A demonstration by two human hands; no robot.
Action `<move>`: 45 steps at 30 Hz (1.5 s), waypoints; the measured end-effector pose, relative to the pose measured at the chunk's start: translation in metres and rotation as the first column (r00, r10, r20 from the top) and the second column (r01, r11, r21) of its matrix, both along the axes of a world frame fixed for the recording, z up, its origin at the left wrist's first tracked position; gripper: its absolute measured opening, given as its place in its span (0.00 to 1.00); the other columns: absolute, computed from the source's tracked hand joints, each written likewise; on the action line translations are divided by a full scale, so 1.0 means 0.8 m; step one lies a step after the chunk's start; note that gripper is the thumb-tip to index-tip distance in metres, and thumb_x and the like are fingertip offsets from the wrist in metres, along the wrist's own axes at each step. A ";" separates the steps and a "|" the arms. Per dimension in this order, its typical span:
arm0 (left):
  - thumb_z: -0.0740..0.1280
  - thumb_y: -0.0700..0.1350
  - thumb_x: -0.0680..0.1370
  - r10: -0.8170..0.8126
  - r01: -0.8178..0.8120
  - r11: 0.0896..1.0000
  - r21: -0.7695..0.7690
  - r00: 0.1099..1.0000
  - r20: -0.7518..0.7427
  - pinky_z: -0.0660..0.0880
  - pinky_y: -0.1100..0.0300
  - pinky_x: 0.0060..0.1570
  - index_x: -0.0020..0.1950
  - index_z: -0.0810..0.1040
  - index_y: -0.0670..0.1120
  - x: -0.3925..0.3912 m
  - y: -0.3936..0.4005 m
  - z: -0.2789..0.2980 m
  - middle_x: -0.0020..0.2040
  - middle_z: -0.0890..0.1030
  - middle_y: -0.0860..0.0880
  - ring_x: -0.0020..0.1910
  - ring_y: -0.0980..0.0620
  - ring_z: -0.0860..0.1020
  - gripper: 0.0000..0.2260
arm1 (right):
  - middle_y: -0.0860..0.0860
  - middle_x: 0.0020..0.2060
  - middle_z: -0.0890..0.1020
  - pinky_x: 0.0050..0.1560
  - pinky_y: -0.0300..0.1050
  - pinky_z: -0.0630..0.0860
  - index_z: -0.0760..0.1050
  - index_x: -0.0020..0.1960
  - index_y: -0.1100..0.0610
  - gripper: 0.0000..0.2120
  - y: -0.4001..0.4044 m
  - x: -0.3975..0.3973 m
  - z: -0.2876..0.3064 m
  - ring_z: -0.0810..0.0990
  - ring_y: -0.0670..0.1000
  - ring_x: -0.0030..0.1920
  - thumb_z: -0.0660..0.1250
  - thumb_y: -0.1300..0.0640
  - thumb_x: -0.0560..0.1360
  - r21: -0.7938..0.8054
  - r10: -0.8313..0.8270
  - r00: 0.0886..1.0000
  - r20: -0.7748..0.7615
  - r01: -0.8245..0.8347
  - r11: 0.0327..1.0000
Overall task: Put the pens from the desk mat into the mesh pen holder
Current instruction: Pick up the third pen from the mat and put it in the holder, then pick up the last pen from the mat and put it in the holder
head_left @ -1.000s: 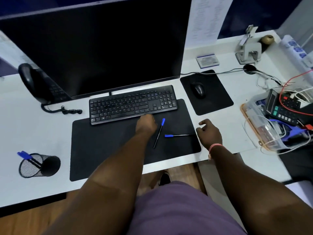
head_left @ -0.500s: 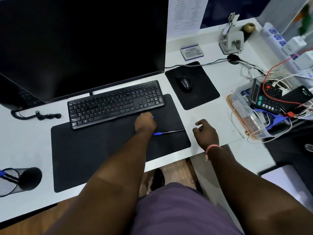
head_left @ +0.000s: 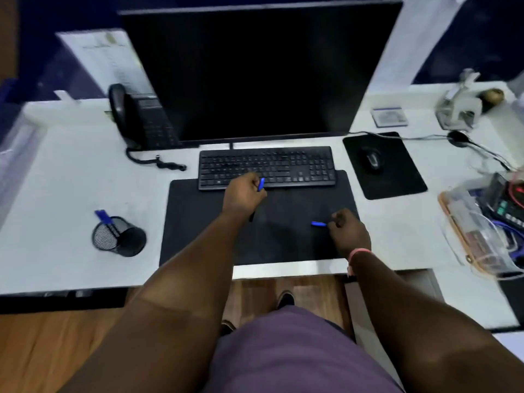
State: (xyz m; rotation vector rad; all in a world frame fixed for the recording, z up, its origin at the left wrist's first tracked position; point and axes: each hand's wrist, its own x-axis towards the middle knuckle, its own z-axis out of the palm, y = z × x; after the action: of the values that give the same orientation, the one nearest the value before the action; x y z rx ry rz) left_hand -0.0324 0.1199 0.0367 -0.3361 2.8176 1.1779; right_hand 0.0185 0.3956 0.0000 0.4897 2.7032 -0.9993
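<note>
Your left hand [head_left: 243, 194] has its fingers wrapped around one pen [head_left: 261, 184], over the desk mat [head_left: 283, 236] right at the keyboard [head_left: 268, 167] front edge. Your right hand [head_left: 349, 232] pinches the second pen [head_left: 318, 223] near the mat's right edge. The mesh pen holder [head_left: 119, 236] sits well left on the white surface [head_left: 56, 194], with open room between it and the mat.
</note>
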 end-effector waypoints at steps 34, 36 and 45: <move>0.69 0.39 0.70 0.451 -0.436 0.887 -0.154 0.889 0.083 0.80 0.52 0.45 0.50 0.79 0.44 0.182 -0.350 0.044 0.50 0.82 0.44 0.44 0.40 0.82 0.09 | 0.52 0.41 0.82 0.48 0.48 0.75 0.77 0.53 0.51 0.07 -0.217 0.053 0.010 0.81 0.59 0.45 0.66 0.54 0.75 -0.001 0.249 0.967 -0.050 -0.250 0.968; 0.69 0.41 0.72 0.441 -0.430 0.876 -0.217 0.898 0.002 0.76 0.54 0.45 0.54 0.78 0.45 0.171 -0.338 0.051 0.55 0.77 0.44 0.46 0.41 0.80 0.10 | 0.53 0.42 0.83 0.49 0.49 0.77 0.76 0.52 0.50 0.07 -0.207 0.048 0.009 0.82 0.59 0.45 0.66 0.54 0.75 -0.011 0.233 0.971 -0.059 -0.234 0.972; 0.63 0.41 0.75 0.143 -0.167 0.926 -0.339 0.985 -0.093 0.69 0.55 0.41 0.48 0.77 0.45 0.080 -0.196 0.048 0.49 0.80 0.45 0.47 0.43 0.78 0.05 | 0.53 0.41 0.83 0.46 0.48 0.76 0.77 0.51 0.52 0.06 -0.105 -0.005 0.008 0.82 0.59 0.44 0.67 0.51 0.77 -0.009 0.201 0.974 -0.106 -0.203 0.979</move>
State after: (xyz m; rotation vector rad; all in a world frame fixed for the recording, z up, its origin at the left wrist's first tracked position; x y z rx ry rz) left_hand 0.0313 -0.0371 0.0750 -0.5602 3.1028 0.7158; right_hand 0.0145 0.3113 0.0062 0.1568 2.7626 -1.0200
